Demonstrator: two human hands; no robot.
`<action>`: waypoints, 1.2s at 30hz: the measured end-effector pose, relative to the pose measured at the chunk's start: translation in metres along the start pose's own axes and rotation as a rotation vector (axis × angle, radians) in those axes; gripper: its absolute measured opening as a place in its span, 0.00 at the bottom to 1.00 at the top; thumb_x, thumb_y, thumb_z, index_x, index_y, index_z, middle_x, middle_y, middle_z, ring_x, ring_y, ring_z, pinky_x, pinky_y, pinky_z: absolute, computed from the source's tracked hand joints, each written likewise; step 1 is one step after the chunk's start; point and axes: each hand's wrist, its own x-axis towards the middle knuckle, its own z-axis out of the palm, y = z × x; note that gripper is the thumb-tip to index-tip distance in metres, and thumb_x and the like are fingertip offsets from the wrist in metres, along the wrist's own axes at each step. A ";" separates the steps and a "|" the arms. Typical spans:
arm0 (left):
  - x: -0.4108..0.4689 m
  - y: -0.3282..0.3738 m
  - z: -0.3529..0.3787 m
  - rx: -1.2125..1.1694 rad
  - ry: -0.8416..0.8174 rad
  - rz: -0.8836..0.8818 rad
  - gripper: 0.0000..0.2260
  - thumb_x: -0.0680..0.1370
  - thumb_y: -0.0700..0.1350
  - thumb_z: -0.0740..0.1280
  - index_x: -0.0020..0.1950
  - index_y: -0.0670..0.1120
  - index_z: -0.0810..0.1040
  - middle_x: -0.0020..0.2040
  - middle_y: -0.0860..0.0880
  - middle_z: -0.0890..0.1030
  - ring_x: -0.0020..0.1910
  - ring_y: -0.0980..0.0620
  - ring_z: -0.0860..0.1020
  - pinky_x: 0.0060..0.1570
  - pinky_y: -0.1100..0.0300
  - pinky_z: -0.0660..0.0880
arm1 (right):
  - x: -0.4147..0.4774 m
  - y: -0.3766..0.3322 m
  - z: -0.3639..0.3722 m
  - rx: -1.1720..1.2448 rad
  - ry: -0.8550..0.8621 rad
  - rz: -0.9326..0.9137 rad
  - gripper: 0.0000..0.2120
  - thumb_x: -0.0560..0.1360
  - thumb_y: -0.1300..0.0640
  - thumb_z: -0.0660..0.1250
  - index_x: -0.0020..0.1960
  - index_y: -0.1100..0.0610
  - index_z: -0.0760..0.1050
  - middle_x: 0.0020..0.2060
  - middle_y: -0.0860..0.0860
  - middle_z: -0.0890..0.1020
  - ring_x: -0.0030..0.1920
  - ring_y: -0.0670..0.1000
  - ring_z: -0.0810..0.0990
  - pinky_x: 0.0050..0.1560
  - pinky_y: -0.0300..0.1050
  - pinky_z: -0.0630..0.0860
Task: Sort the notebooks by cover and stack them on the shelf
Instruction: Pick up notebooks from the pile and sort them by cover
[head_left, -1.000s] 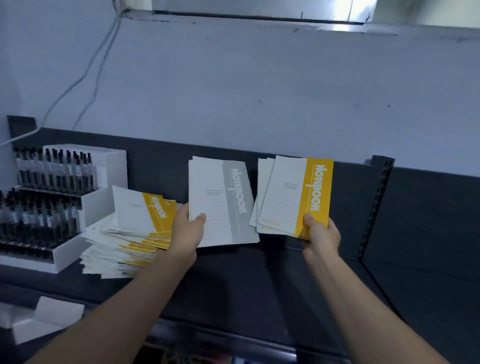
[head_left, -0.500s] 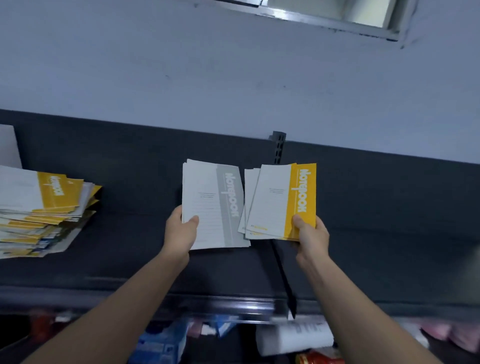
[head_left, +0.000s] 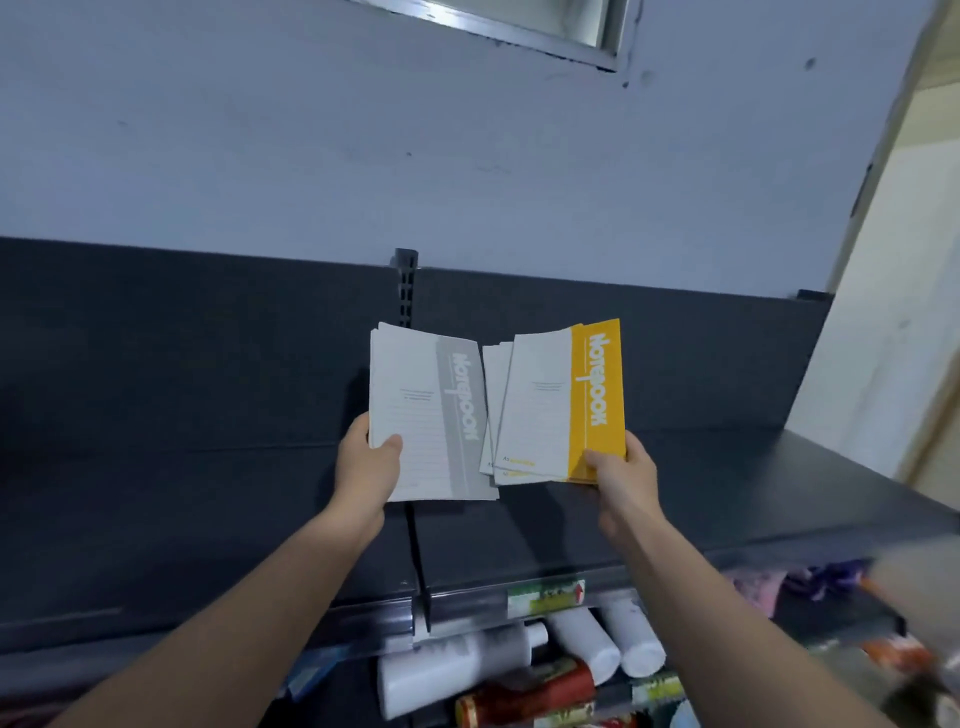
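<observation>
My left hand (head_left: 366, 462) grips the lower left corner of a small bundle of grey-striped notebooks (head_left: 431, 415), thumb on the top cover. My right hand (head_left: 621, 475) holds a fanned bundle of yellow-striped notebooks (head_left: 558, 402) by its lower right corner. Both bundles hang side by side above the dark shelf (head_left: 208, 493), almost touching each other. The covers face me with the word "Notebook" running up the stripe.
A slotted upright post (head_left: 406, 283) and a divider line split the shelf into two bays. White bottles (head_left: 608, 644) and a red can (head_left: 524, 696) lie on the lower level beneath the shelf edge. A pale wall or door frame (head_left: 883, 312) rises on the right.
The view has swung right along the shelf: the mixed notebook pile and pen display at the left have left the frame. Both hands keep the same grip on their bundles.
</observation>
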 end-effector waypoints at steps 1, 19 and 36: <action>0.003 -0.001 0.010 0.003 -0.010 -0.001 0.14 0.81 0.37 0.59 0.66 0.46 0.73 0.56 0.51 0.78 0.52 0.51 0.77 0.47 0.60 0.73 | 0.006 -0.001 -0.006 -0.004 0.021 -0.011 0.14 0.77 0.72 0.58 0.54 0.56 0.73 0.43 0.51 0.80 0.39 0.48 0.78 0.26 0.35 0.75; -0.015 -0.020 0.219 0.083 -0.109 -0.036 0.15 0.80 0.35 0.57 0.65 0.44 0.72 0.53 0.51 0.77 0.50 0.51 0.76 0.44 0.60 0.71 | 0.129 -0.008 -0.173 -0.125 0.258 -0.085 0.17 0.73 0.73 0.57 0.40 0.52 0.72 0.37 0.50 0.78 0.35 0.47 0.76 0.41 0.47 0.78; -0.021 -0.059 0.404 0.133 -0.077 -0.132 0.15 0.80 0.35 0.57 0.65 0.43 0.73 0.56 0.49 0.78 0.50 0.50 0.75 0.43 0.59 0.71 | 0.282 -0.004 -0.325 -0.258 0.217 -0.002 0.13 0.75 0.70 0.58 0.50 0.55 0.74 0.45 0.54 0.81 0.48 0.56 0.80 0.53 0.56 0.78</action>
